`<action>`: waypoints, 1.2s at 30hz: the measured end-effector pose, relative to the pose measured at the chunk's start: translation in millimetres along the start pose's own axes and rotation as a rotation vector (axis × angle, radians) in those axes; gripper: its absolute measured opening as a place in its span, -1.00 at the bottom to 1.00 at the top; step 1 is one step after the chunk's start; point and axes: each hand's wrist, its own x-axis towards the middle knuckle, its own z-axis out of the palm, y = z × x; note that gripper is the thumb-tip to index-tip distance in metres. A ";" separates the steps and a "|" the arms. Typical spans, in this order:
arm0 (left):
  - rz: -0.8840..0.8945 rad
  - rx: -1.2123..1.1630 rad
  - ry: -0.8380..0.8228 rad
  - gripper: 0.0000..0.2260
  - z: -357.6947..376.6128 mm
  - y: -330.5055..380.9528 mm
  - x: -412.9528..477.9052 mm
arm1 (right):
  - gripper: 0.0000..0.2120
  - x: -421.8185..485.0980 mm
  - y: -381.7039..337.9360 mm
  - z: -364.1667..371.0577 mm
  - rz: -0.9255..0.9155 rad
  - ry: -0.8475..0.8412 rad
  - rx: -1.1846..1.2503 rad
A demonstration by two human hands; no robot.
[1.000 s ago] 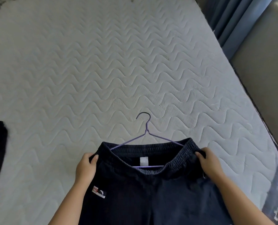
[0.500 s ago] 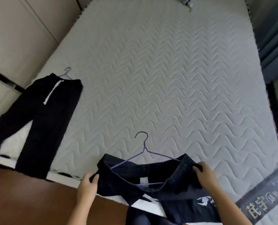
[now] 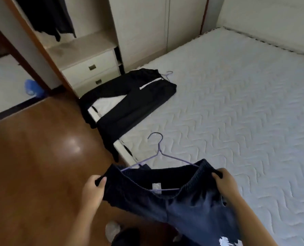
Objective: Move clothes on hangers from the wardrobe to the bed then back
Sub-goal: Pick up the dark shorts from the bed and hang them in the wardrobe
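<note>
Dark navy trousers point(image 3: 188, 201) hang on a purple wire hanger point(image 3: 159, 153), lifted off the bed. My left hand point(image 3: 92, 189) grips the left end of the elastic waistband. My right hand point(image 3: 225, 183) grips the right end. The hanger's hook points up and away from me, over the mattress corner. A second pair of black trousers point(image 3: 130, 98) with a white drawstring lies on its own hanger at the bed's left edge, legs drooping over the side. The white quilted bed point(image 3: 245, 96) fills the right. The open wardrobe point(image 3: 80, 43) stands at the upper left, dark clothes hanging inside.
Brown glossy floor point(image 3: 37, 166) spreads at the left and below my hands. Two white drawers point(image 3: 92, 71) sit inside the wardrobe beside the bed. A blue object point(image 3: 33, 87) lies on the floor past the wardrobe's brown frame.
The navy trousers have come up off the mattress in both hands. My view has swung left from the bed toward the wardrobe, bringing the floor and the black trousers into sight.
</note>
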 end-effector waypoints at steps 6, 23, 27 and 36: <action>-0.071 -0.105 0.157 -0.76 -122.6 -74.9 44.7 | -0.96 -15.7 -131.4 117.3 -0.218 -0.119 -0.075; -0.172 -0.235 0.495 -0.87 -363.0 -209.3 186.0 | -0.96 -52.7 -400.7 394.2 -0.662 -0.436 -0.227; -0.074 -0.227 0.460 -0.95 -383.0 -198.8 248.5 | -0.94 -11.3 -468.2 442.9 -0.661 -0.397 -0.168; -0.066 -0.127 0.353 -0.91 -437.5 -141.5 445.3 | -0.88 95.7 -636.0 522.1 -0.670 -0.376 -0.080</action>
